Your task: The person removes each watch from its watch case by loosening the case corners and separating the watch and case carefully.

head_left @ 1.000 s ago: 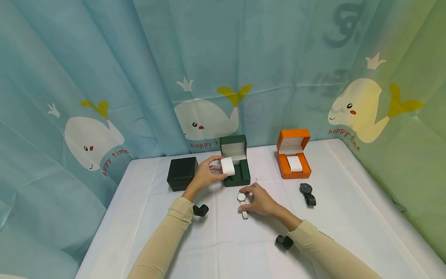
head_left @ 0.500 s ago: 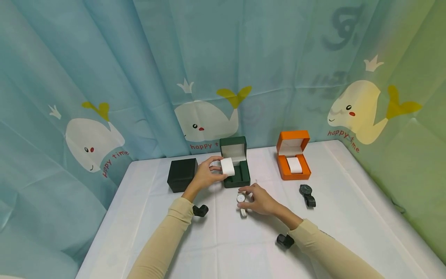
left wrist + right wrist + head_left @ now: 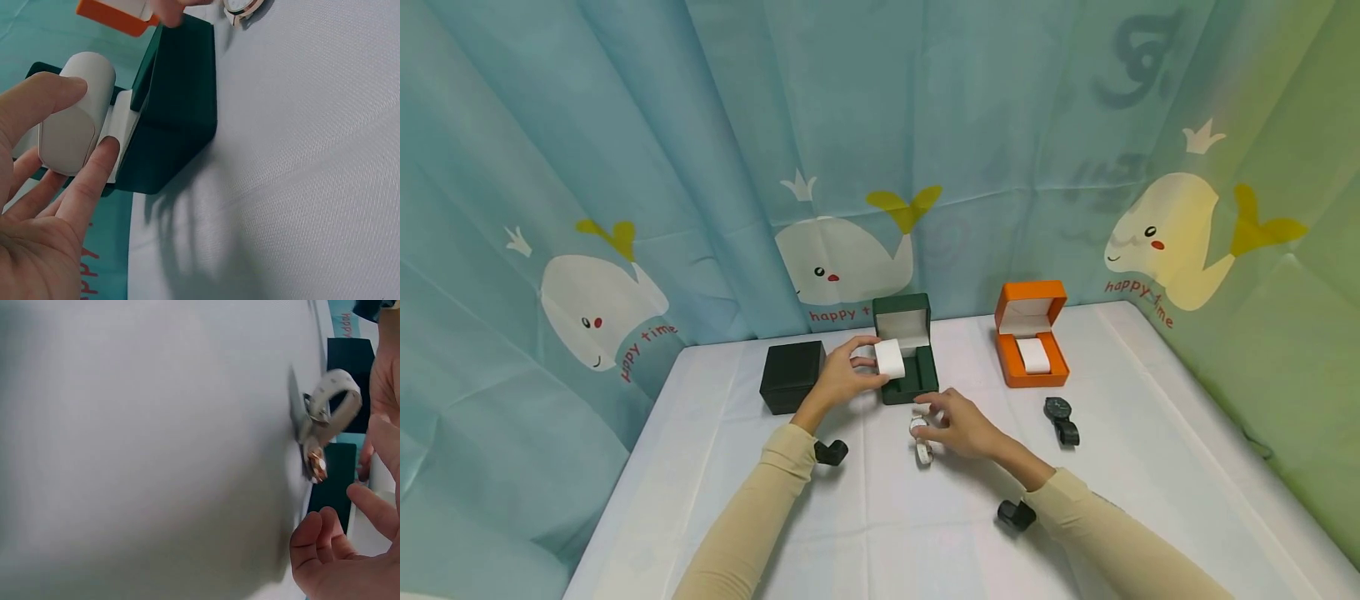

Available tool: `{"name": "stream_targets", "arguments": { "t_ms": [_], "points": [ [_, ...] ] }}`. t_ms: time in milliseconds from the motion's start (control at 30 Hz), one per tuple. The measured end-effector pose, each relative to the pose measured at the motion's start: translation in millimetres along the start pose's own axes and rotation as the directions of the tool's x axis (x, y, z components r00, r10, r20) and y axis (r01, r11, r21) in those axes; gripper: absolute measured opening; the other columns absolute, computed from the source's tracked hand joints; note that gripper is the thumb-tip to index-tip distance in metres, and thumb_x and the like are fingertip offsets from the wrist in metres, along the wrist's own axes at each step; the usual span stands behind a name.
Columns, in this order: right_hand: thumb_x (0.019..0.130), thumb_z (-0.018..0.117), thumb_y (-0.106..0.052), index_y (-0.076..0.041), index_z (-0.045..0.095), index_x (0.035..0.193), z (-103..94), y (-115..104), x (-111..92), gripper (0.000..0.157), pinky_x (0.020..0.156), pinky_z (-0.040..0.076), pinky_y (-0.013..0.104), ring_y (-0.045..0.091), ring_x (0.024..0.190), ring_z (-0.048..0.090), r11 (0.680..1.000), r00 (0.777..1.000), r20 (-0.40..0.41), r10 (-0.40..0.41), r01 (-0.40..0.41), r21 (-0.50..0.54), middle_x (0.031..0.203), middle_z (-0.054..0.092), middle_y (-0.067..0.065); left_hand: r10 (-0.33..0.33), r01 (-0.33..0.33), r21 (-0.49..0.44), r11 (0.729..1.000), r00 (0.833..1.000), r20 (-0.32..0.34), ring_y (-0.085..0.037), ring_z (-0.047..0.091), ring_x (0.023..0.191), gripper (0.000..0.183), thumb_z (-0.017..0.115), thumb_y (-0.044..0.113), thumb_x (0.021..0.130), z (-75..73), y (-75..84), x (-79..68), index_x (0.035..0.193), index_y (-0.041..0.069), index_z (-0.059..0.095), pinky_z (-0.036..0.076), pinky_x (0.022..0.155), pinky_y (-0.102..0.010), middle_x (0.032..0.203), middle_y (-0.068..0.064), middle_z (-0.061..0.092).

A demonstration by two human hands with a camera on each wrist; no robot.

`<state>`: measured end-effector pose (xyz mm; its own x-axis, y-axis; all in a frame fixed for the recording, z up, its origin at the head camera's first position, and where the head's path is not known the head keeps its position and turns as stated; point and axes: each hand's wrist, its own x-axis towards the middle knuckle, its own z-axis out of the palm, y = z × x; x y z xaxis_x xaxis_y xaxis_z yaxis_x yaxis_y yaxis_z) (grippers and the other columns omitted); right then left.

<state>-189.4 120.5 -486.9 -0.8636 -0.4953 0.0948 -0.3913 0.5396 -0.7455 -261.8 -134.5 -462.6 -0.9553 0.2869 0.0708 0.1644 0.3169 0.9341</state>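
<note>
My left hand [image 3: 844, 375] pinches a white watch cushion [image 3: 891, 358] over the open green watch box [image 3: 922, 375]. In the left wrist view the thumb [image 3: 59, 94] lies on top of the cushion [image 3: 87, 100], with fingers against its end and underside. A wristwatch [image 3: 922, 452] with a pale strap and a round white dial lies on the table in front of this box. My right hand [image 3: 964, 425] hovers at the watch, partly covering the dial. In the right wrist view its loosely bent fingers [image 3: 306, 540] stand apart from the watch [image 3: 331, 412], whose strap loops upward.
A closed black box [image 3: 792, 375] stands left of the green one. To the right is an open orange watch box [image 3: 1034, 379] with a white cushion [image 3: 1033, 355] inside; a black watch [image 3: 1061, 419] lies in front of it. A curtain [image 3: 722, 275] hangs behind the table.
My right hand has let go of the pale watch and lifted slightly off it. The watch has shifted a little leftward. My left hand and the cushion have stayed put.
</note>
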Motion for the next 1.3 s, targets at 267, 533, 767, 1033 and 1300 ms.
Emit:
{"name": "stream_targets", "arguments": {
  "t_ms": [267,533,767,1033,1300],
  "points": [
    [0.093,0.078,-0.028,-0.006,0.064,0.136,-8.1,0.5,4.6,0.05,0.074,0.048,0.034,0.019,0.083,0.055,0.999,0.998,-0.041,0.043,-0.044,-0.012,0.112,0.06,0.018,-0.008,0.008,-0.001,1.0,1.0,0.027,-0.039,0.067,0.114,0.068,0.085,0.002,0.082,-1.9,-1.5,1.9,0.143,0.009,0.055,0.057,0.082,-0.035,0.131,-0.025,0.062],
    [0.093,0.078,-0.03,-0.006,0.064,0.136,-10.6,0.0,3.3,0.051,0.075,0.05,0.034,0.019,0.084,0.055,0.999,0.998,-0.04,0.051,-0.051,-0.017,0.112,0.06,0.016,-0.008,0.008,0.015,1.0,0.999,0.034,-0.039,0.068,0.112,0.069,0.085,0.003,0.082,-1.0,0.5,3.0,0.144,0.01,0.055,0.059,0.083,-0.037,0.129,-0.026,0.062],
    [0.093,0.078,-0.029,-0.005,0.064,0.136,-12.8,-1.1,1.3,0.051,0.075,0.049,0.034,0.018,0.083,0.055,0.999,0.998,-0.043,0.038,-0.038,-0.017,0.112,0.06,0.018,-0.009,0.007,0.052,0.999,0.999,0.04,-0.037,0.069,0.111,0.068,0.086,0.008,0.083,0.5,3.0,2.2,0.144,0.011,0.055,0.058,0.08,-0.036,0.127,-0.023,0.064],
    [0.092,0.079,-0.028,-0.005,0.064,0.135,-12.8,-0.2,0.3,0.051,0.074,0.048,0.034,0.018,0.082,0.054,0.999,0.998,-0.052,0.036,-0.037,-0.011,0.111,0.06,0.018,-0.004,0.002,0.045,0.999,0.999,0.046,-0.037,0.071,0.105,0.067,0.086,0.007,0.082,2.1,1.7,2.1,0.143,0.011,0.056,0.06,0.081,-0.039,0.123,-0.024,0.066],
    [0.093,0.079,-0.028,-0.004,0.064,0.135,-13.3,0.3,-0.6,0.051,0.073,0.047,0.033,0.017,0.081,0.054,0.999,0.998,-0.054,0.031,-0.032,-0.017,0.111,0.059,0.017,0.009,-0.01,0.02,1.0,0.998,0.059,-0.04,0.071,0.104,0.068,0.085,0.006,0.083,3.8,-0.8,3.7,0.143,0.009,0.055,0.06,0.082,-0.04,0.125,-0.027,0.065]
  ]
}}
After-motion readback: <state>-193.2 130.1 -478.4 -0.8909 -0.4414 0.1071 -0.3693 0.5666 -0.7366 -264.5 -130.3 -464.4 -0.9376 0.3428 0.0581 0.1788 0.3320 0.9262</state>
